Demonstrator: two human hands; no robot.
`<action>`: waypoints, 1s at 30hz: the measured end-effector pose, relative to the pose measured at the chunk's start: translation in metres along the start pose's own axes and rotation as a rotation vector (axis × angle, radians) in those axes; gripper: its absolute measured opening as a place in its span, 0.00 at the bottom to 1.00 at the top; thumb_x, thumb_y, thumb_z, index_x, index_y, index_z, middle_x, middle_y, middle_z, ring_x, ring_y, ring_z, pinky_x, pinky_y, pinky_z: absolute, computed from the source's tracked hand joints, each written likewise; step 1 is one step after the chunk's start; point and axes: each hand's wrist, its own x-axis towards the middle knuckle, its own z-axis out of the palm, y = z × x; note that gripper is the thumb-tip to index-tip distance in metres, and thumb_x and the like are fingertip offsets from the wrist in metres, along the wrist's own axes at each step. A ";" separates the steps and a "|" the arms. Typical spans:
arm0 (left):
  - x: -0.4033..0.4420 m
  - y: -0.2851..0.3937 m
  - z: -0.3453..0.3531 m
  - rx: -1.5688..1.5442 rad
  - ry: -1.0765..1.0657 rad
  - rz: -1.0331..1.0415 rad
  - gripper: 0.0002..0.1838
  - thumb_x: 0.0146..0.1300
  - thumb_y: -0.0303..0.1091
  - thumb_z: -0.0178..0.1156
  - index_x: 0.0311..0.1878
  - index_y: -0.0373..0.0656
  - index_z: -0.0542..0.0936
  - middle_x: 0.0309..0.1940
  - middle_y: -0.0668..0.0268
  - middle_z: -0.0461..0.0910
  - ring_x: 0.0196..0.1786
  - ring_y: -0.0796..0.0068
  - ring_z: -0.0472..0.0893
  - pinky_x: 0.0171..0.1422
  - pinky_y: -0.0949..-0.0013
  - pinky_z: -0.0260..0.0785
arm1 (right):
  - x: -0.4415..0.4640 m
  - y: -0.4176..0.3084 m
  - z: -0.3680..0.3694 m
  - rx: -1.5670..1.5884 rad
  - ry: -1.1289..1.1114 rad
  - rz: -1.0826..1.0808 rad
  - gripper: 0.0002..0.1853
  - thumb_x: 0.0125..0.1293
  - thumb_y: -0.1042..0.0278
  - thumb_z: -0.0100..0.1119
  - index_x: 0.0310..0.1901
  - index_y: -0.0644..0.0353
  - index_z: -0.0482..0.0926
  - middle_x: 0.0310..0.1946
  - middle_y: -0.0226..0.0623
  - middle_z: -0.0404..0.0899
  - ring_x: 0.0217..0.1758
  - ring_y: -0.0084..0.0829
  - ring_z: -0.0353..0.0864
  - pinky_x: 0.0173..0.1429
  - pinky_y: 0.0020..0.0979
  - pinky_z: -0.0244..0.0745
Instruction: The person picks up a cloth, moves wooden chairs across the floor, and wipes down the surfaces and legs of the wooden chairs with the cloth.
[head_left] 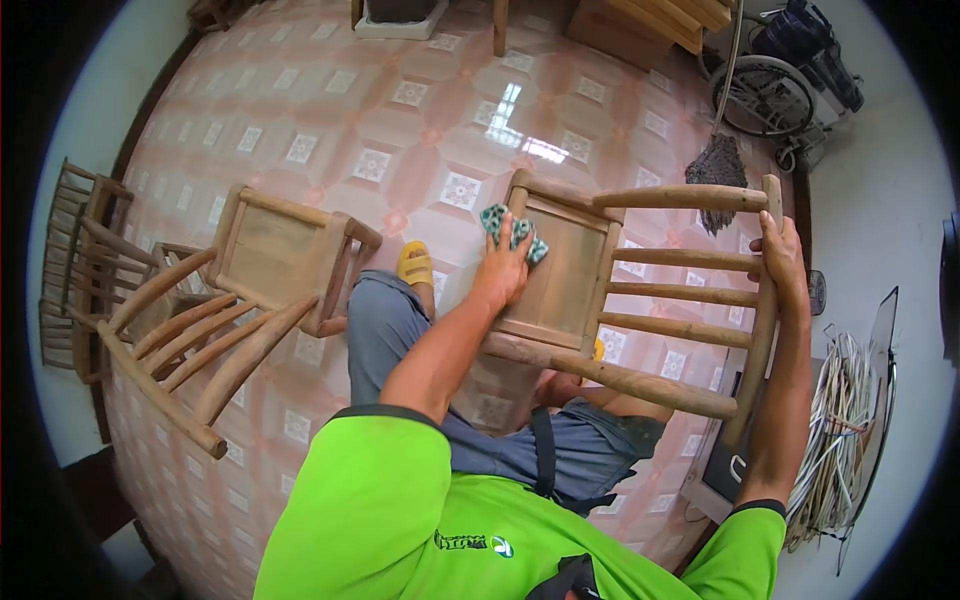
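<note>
My left hand presses a green and white patterned cloth against the front part of a wooden chair's seat, its fingers over the cloth. My right hand is closed around the end of the chair's top rail, at the far right of the backrest. Wooden slats run between seat and top rail. The chair is in front of my body, over my legs. Part of the cloth is hidden under my left fingers.
A second wooden chair stands to my left, with more chairs by the left wall. A grey mop, a wheelchair and a bundle of pale cables are on the right. Pink patterned tiles cover the floor.
</note>
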 end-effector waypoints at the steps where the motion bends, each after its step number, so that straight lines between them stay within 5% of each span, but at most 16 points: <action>1: -0.021 -0.004 0.006 0.011 0.038 0.037 0.33 0.67 0.33 0.58 0.77 0.55 0.69 0.85 0.50 0.38 0.77 0.22 0.56 0.77 0.40 0.64 | -0.001 0.001 0.001 0.011 -0.002 0.003 0.27 0.75 0.42 0.55 0.51 0.64 0.70 0.31 0.43 0.79 0.23 0.34 0.80 0.19 0.35 0.78; 12: -0.161 0.038 0.015 0.175 -0.146 0.076 0.33 0.68 0.36 0.57 0.77 0.46 0.67 0.82 0.43 0.48 0.77 0.21 0.54 0.81 0.34 0.47 | -0.005 0.000 0.002 -0.001 0.071 -0.014 0.29 0.73 0.42 0.56 0.52 0.66 0.72 0.30 0.43 0.79 0.23 0.36 0.80 0.21 0.37 0.78; 14: -0.162 0.048 0.025 0.175 -0.167 0.146 0.35 0.66 0.35 0.58 0.78 0.46 0.67 0.81 0.43 0.50 0.78 0.26 0.54 0.82 0.35 0.44 | -0.002 0.000 0.001 -0.032 0.052 0.021 0.30 0.74 0.39 0.54 0.60 0.60 0.73 0.32 0.39 0.78 0.26 0.32 0.80 0.23 0.35 0.80; 17: -0.162 0.073 0.043 0.086 -0.174 0.235 0.38 0.60 0.32 0.59 0.78 0.46 0.67 0.80 0.43 0.54 0.78 0.31 0.55 0.84 0.35 0.41 | -0.004 -0.003 0.002 -0.053 0.060 0.031 0.29 0.74 0.40 0.54 0.58 0.62 0.73 0.32 0.39 0.79 0.26 0.31 0.80 0.23 0.35 0.80; 19: -0.156 0.085 0.050 0.043 -0.186 0.193 0.34 0.69 0.45 0.57 0.77 0.47 0.68 0.80 0.45 0.55 0.79 0.34 0.57 0.85 0.39 0.40 | -0.007 -0.008 0.003 -0.050 0.066 0.028 0.29 0.74 0.40 0.54 0.57 0.63 0.73 0.32 0.39 0.79 0.26 0.31 0.80 0.23 0.35 0.80; 23: -0.130 0.052 0.038 -0.018 -0.327 0.389 0.31 0.65 0.41 0.60 0.73 0.51 0.75 0.79 0.48 0.60 0.79 0.37 0.58 0.85 0.40 0.43 | -0.007 -0.007 0.001 -0.012 0.047 0.019 0.28 0.74 0.42 0.55 0.53 0.64 0.72 0.31 0.39 0.79 0.25 0.31 0.80 0.22 0.34 0.80; 24: -0.119 0.033 0.041 0.084 -0.317 0.506 0.37 0.57 0.34 0.62 0.74 0.56 0.73 0.79 0.51 0.61 0.77 0.37 0.61 0.84 0.39 0.46 | -0.006 -0.006 0.002 -0.008 0.048 0.014 0.28 0.74 0.42 0.55 0.53 0.64 0.72 0.31 0.39 0.79 0.25 0.31 0.80 0.22 0.34 0.80; 30: -0.048 -0.004 -0.009 0.395 -0.109 0.367 0.34 0.64 0.38 0.56 0.77 0.56 0.70 0.82 0.53 0.57 0.79 0.45 0.60 0.86 0.43 0.40 | -0.004 -0.001 0.003 0.004 0.072 -0.003 0.26 0.75 0.43 0.56 0.51 0.64 0.73 0.29 0.39 0.79 0.22 0.31 0.79 0.20 0.34 0.78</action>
